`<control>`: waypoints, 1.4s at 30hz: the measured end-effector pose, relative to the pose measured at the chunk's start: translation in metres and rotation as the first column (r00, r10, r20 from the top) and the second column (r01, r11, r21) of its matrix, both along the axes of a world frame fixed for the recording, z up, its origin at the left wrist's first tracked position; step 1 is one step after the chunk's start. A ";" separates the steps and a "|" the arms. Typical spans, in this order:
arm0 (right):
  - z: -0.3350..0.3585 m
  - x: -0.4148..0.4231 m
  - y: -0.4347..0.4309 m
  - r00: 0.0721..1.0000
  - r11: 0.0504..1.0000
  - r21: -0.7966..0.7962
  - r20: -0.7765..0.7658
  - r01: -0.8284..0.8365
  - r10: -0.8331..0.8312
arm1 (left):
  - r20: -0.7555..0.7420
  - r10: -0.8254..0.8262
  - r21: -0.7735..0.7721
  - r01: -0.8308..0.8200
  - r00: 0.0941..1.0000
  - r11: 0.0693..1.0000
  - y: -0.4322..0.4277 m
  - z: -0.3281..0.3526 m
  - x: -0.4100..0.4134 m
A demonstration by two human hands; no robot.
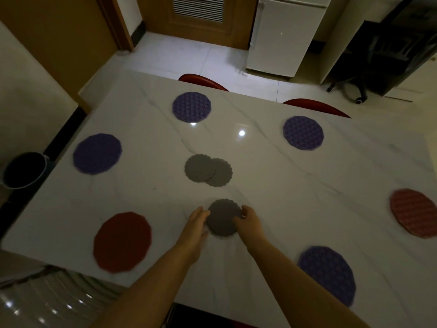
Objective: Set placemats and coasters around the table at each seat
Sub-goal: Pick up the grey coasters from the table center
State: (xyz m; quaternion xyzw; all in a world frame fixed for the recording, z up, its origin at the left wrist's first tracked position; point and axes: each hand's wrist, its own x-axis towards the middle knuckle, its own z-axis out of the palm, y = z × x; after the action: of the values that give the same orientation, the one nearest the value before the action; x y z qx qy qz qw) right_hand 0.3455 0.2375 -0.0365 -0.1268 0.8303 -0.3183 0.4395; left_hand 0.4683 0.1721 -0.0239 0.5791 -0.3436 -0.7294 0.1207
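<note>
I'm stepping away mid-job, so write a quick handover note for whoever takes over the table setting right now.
Left hand: fingers straight against the left edge of the near grey coaster.
Right hand: fingers curled on its right edge; whether it is one coaster or a stack is unclear.
Two more grey coasters overlap at the centre of the table.
Done: six mats sit round the edge, four purple placemats and two red placemats.
Left: no seat has a coaster yet; place one beside each mat.
</note>
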 end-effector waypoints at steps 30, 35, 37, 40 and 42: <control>0.033 0.012 -0.013 0.907 0.900 -0.313 0.384 0.303 -0.172 | -0.220 -0.071 0.008 0.075 0.973 0.997 -0.035 0.007 0.050; 0.034 0.015 -0.039 0.904 0.901 -0.345 0.414 0.264 -0.106 | -0.293 -0.068 -0.023 0.065 0.954 0.998 -0.048 0.011 0.056; 0.031 0.018 -0.049 0.927 0.921 -0.327 0.364 0.212 -0.084 | -0.323 -0.039 -0.026 0.033 0.946 0.999 -0.052 0.011 0.056; 0.025 0.019 -0.066 0.966 0.953 -0.284 0.258 0.101 -0.026 | -0.328 0.024 -0.039 -0.039 0.944 0.999 -0.060 0.006 0.058; 0.022 0.017 -0.079 0.975 0.960 -0.279 0.217 0.009 0.054 | -0.338 0.066 -0.039 -0.084 0.939 0.996 -0.068 0.003 0.062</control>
State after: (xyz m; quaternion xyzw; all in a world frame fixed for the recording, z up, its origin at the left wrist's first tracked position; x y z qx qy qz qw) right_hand 0.3625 0.1588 -0.0146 -0.1604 0.7214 -0.4389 0.5110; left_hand 0.5300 0.1041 -0.0212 0.4556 -0.3145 -0.8031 0.2205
